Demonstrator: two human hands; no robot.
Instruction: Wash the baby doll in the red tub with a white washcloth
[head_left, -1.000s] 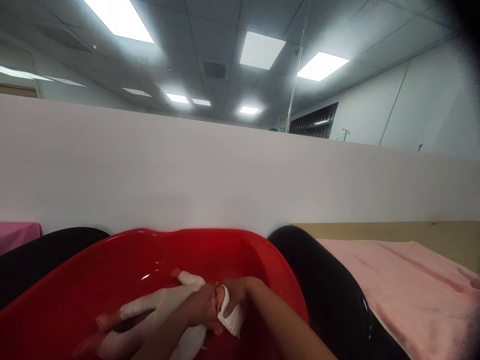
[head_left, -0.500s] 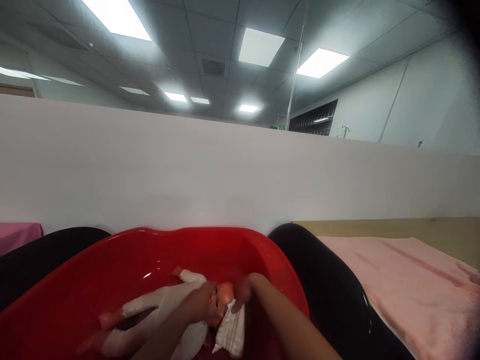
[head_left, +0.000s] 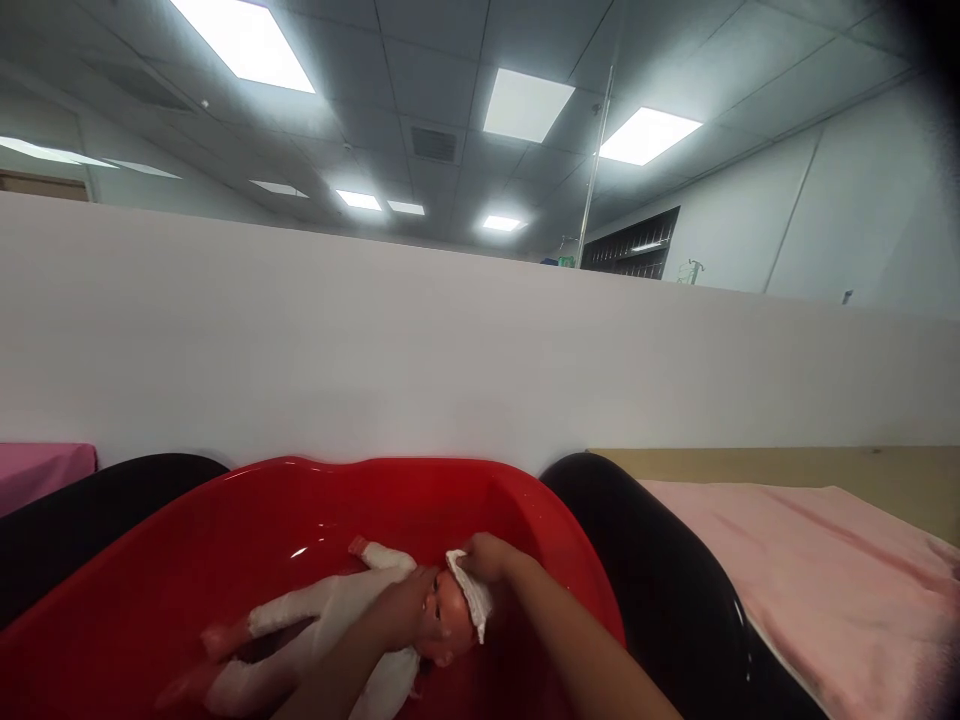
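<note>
1. Head view, only view. A red tub (head_left: 225, 560) filled the lower middle, sitting on a black sheet (head_left: 660, 580) that showed at the tub's left and right sides.
2. A doll (head_left: 330, 620) in a white suit lay in the tub, near its front right part, head toward the right rim, legs toward the left. One arm of the doll pointed up toward the far rim.
3. Left hand (head_left: 409, 605) rested on the doll's chest and neck, fingers curled over it, holding the doll. Grip looked closed on the doll, though the fingertips were partly hidden.
4. Right hand (head_left: 487, 558) was at the doll's head, fingers pinched shut on a white cloth (head_left: 472, 600). The cloth lay pressed against the top and side of the doll's head.
5. Both forearms came in from the bottom edge and met at the doll's head.
6. Water in the tub: only glints on the red floor, depth could not be told.
7. A pink towel (head_left: 825, 580) was spread on the desk (head_left: 825, 465) at its right side, just beside the black sheet, well apart from the hands.
8. A pink cloth corner (head_left: 45, 470) showed at the far left edge.
9. A white partition (head_left: 450, 350) stood right behind the tub, ceiling lights above it.
</note>
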